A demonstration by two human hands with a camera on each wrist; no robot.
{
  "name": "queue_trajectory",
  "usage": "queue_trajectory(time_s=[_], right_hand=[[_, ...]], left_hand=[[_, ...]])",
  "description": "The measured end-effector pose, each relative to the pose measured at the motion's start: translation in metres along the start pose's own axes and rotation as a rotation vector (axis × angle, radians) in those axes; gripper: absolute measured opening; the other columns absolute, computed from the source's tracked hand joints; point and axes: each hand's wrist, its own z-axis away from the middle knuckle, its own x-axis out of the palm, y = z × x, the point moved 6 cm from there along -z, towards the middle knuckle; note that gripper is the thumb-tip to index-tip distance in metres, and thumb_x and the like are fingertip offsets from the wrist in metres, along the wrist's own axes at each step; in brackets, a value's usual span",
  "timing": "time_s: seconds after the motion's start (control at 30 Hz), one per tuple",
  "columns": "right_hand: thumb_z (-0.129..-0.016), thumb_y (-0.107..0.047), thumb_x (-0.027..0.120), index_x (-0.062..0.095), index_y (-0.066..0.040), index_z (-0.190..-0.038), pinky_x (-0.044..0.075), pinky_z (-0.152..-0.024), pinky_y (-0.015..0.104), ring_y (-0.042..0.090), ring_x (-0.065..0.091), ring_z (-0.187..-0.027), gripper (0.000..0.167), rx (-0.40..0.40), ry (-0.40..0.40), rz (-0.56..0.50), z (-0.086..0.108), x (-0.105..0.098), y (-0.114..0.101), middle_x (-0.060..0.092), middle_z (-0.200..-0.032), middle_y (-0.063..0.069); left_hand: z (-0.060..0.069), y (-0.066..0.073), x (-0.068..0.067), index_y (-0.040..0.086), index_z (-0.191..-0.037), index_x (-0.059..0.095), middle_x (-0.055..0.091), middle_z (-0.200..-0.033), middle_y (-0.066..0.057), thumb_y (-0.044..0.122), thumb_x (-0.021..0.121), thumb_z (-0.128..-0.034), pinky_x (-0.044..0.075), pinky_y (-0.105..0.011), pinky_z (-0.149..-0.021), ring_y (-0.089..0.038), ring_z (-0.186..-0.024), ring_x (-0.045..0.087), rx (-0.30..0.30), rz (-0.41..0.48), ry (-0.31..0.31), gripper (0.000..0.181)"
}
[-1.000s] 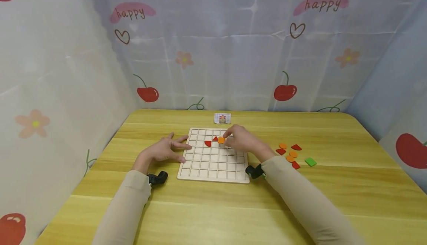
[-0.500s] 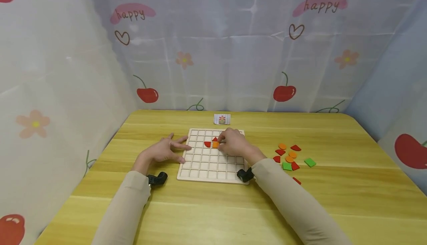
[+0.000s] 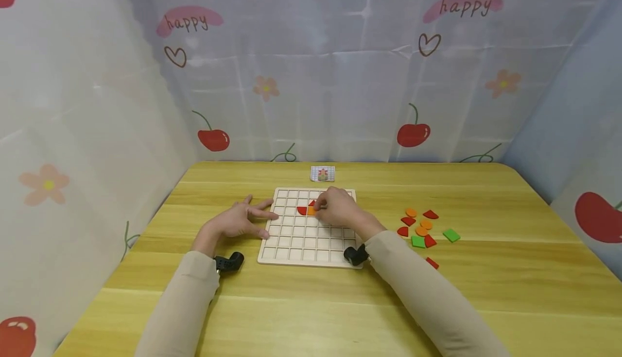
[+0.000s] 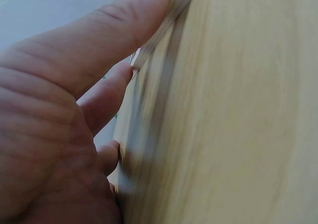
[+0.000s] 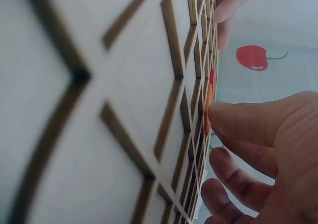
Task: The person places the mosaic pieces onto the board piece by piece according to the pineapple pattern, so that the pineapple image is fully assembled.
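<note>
A pale wooden grid board point(image 3: 293, 242) lies on the table. My left hand point(image 3: 235, 220) has its fingers spread, with fingertips and thumb at the board's left edge; the left wrist view shows the thumb point(image 4: 114, 30) along that edge. Over the board's upper middle, my right hand point(image 3: 338, 208) pinches an orange square point(image 3: 311, 211) at a grid cell. Its thumb touches the orange square point(image 5: 207, 110) in the right wrist view. Left of the square lies a red quarter-circle piece point(image 3: 302, 211). A red triangle point(image 3: 311, 203) sits just behind, partly covered by the fingers.
On the table to the right lie loose orange discs point(image 3: 411, 213), red pieces point(image 3: 430, 214) and green squares point(image 3: 451, 235). A small printed pattern card point(image 3: 323, 174) lies behind the board. A patterned curtain point(image 3: 340, 87) hangs past the table's far edge.
My right hand has brought the orange square left and down onto the board, beside the red quarter-circle, uncovering more loose pieces on the right. The left hand has stayed in place.
</note>
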Motion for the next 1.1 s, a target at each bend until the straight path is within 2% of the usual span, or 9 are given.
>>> queue_trajectory(time_s=[0.17,0.4,0.57,0.7,0.97,1.1], right_hand=[[-0.090,-0.010,0.070,0.080,-0.011,-0.096,0.053,-0.088,0.040,0.021,0.065,-0.094,0.012,-0.036,0.001,-0.026,0.011,-0.008,0.001,0.077,-0.105,0.005],[-0.093,-0.015,0.073,0.079,-0.010,-0.103,0.052,-0.092,0.043,0.024,0.061,-0.103,0.013,-0.035,-0.019,-0.050,0.036,-0.024,0.008,0.070,-0.110,0.009],[-0.094,-0.016,0.073,0.078,-0.012,-0.101,0.051,-0.091,0.043,0.026,0.059,-0.100,0.010,-0.024,-0.005,-0.042,0.052,-0.036,0.022,0.069,-0.109,0.008],[-0.096,-0.018,0.072,0.077,-0.014,-0.103,0.050,-0.093,0.047,0.030,0.057,-0.104,0.009,0.009,0.006,-0.049,0.064,-0.048,0.034,0.067,-0.113,0.010],[-0.097,-0.015,0.071,0.076,-0.008,-0.107,0.049,-0.090,0.045,0.030,0.057,-0.102,0.013,-0.029,0.051,-0.026,0.086,-0.069,0.058,0.068,-0.112,0.012],[-0.098,-0.018,0.070,0.076,-0.008,-0.112,0.049,-0.085,0.043,0.030,0.055,-0.102,0.018,0.016,0.062,-0.020,0.099,-0.080,0.077,0.068,-0.117,0.013]], left_hand=[[0.000,0.000,0.001,0.034,-0.132,0.072,0.029,-0.170,0.009,0.040,0.086,-0.0816,-0.013,-0.072,-0.121,-0.042,-0.159,-0.014,0.003,0.001,-0.003,0.053],[0.000,-0.001,0.000,0.035,-0.131,0.072,0.029,-0.169,0.011,0.040,0.086,-0.0812,-0.013,-0.072,-0.121,-0.041,-0.159,-0.015,-0.001,0.007,0.006,0.052],[-0.001,-0.001,-0.001,0.035,-0.130,0.072,0.029,-0.169,0.012,0.041,0.087,-0.0803,-0.013,-0.073,-0.120,-0.040,-0.160,-0.015,-0.002,0.020,0.003,0.053],[0.001,-0.002,-0.002,0.035,-0.130,0.072,0.029,-0.169,0.013,0.040,0.087,-0.0806,-0.013,-0.073,-0.120,-0.040,-0.160,-0.016,-0.010,0.021,0.005,0.052],[0.000,-0.004,-0.002,0.037,-0.132,0.071,0.028,-0.169,0.014,0.042,0.087,-0.0804,-0.012,-0.073,-0.120,-0.039,-0.160,-0.015,-0.016,-0.001,0.010,0.054],[-0.001,-0.005,-0.001,0.036,-0.131,0.071,0.028,-0.169,0.014,0.042,0.087,-0.0801,-0.012,-0.073,-0.120,-0.039,-0.160,-0.016,-0.016,0.009,0.007,0.054]])
